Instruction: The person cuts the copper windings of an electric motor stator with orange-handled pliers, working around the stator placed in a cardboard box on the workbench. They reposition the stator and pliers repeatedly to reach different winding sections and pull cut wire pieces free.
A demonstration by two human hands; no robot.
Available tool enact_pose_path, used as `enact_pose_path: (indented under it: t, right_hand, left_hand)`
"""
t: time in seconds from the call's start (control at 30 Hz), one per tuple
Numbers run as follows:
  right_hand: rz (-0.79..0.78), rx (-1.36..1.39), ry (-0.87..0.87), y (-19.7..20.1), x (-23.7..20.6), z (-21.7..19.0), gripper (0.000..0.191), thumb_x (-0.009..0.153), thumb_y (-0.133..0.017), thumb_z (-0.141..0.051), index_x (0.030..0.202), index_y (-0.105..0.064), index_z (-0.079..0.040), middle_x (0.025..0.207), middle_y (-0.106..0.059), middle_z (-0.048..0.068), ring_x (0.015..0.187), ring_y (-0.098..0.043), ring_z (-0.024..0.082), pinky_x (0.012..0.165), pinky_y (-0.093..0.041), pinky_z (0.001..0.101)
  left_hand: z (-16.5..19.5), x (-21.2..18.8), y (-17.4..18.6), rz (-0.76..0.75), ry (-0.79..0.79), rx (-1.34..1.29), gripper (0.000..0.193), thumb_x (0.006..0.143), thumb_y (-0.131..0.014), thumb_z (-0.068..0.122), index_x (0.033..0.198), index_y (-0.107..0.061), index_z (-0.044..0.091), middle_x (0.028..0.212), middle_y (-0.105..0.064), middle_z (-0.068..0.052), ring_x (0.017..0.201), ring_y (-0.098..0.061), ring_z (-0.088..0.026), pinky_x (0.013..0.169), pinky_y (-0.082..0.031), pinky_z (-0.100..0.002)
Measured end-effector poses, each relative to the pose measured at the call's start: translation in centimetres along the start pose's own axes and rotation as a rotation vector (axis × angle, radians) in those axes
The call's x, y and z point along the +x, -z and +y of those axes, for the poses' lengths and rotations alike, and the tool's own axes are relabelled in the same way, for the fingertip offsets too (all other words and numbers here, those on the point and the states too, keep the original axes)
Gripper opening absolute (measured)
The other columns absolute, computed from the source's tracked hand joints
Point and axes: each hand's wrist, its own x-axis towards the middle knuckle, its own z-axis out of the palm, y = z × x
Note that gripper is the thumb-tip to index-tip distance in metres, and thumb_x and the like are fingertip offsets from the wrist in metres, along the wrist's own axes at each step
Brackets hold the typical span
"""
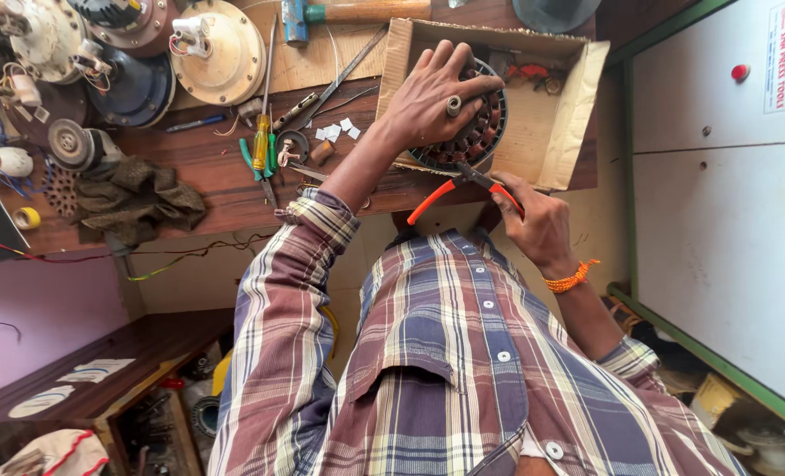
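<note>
desk (207, 167): i see dark wood at upper left, cluttered with motor housings (212, 53)
left hand (432, 97): spread over the stator (481, 132), pressing it
right hand (538, 220): wrapped round orange-handled pliers (445, 192)
room: grey cabinet (728, 220) at right

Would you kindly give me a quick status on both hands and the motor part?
Left hand flat on round wound stator, steadying it in cardboard box. Right hand gripping orange-handled pliers, nose at stator's edge. Nothing blocking.
</note>
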Motion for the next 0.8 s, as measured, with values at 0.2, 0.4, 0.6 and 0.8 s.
enact_pose_path:
  t: [0.2,0.4,0.6,0.8]
  right_hand:
    - [-0.092,0.082,-0.197,-0.4,1.4,-1.8,0.040,0.099,-0.069,-0.012,0.139,-0.064,-0.010,0.095,-0.071,0.021,0.072,-0.069,0.037,0.067,-0.052,0.0434]
    - [-0.007,0.081,-0.076,-1.7,0.4,-0.2,0.033,0.102,-0.070,-0.014,0.133,-0.065,-0.009,0.104,-0.075,0.020,0.083,-0.073,0.032,0.073,-0.055,0.0392]
    - [-0.230,0.723,-0.541,-2.1,0.0,2.4,0.038,0.101,-0.068,-0.012,0.138,-0.066,-0.002,0.097,-0.074,0.011,0.087,-0.068,0.015,0.075,-0.051,0.0341]
    - [-0.330,1.000,-0.505,-1.0,-0.6,2.8,0.062,0.093,-0.069,-0.005,0.150,-0.046,-0.001,0.115,-0.071,0.010,0.113,-0.065,0.016,0.101,-0.051,0.0294]
  left_hand:
    - [-0.5,-0.3,-0.1,0.037,-0.029,-0.044,0.036,0.099,-0.066,0.033,0.134,-0.069,0.025,0.119,-0.052,-0.016,0.111,-0.048,-0.034,0.093,-0.042,-0.046]
    - [0.1,-0.1,1.2,0.168,-0.020,0.007,0.059,0.100,-0.066,0.054,0.140,-0.063,0.011,0.111,-0.056,-0.013,0.105,-0.050,-0.032,0.088,-0.043,-0.045]
    - [3.7,-5.0,3.0,0.565,0.212,0.003,0.050,0.103,-0.066,0.051,0.132,-0.063,0.011,0.106,-0.062,-0.007,0.099,-0.057,-0.029,0.091,-0.049,-0.044]
    - [11.8,-13.9,0.6,-0.051,0.978,-0.082,0.038,0.095,-0.066,0.044,0.097,-0.070,0.006,0.087,-0.069,-0.015,0.085,-0.068,-0.038,0.070,-0.051,-0.053]
